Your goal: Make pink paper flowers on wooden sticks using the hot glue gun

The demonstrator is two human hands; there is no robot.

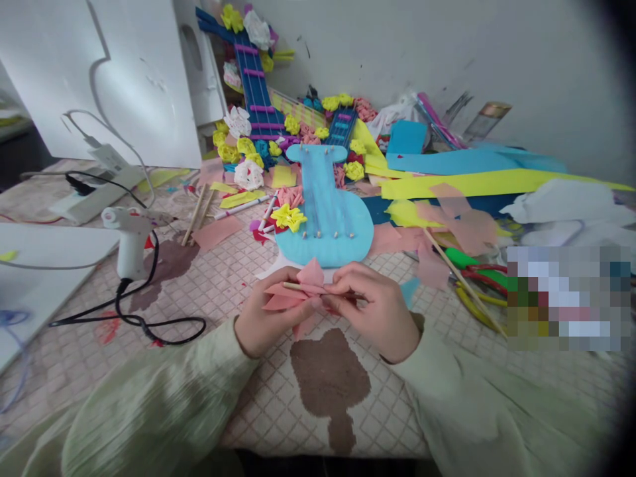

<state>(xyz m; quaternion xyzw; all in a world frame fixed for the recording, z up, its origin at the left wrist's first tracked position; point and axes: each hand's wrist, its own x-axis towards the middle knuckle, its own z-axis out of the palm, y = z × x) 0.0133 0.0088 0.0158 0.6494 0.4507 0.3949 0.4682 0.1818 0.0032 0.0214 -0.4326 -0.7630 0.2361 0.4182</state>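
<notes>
Pink crepe paper (312, 273), cut into pointed petals, is held between both hands just in front of the light-blue guitar shape (325, 248). My left hand (271, 315) is closed around the paper's left side, thumb pressing on it. A thin wooden stick (293, 286) lies across the petals. My right hand (380, 310) pinches the paper and the stick near its right part; its fingertips partly hide both. On the guitar shape, strings run between small pegs, and a yellow paper flower (289, 217) is at its left side.
A white glue gun (130, 242) with a black cable stands left, near a power strip (99, 189). Dark-blue paper guitars (256, 86) and paper flowers are piled behind. Blue and yellow paper strips (467, 184), scissors (489, 270) and a wooden stick (462, 281) lie right.
</notes>
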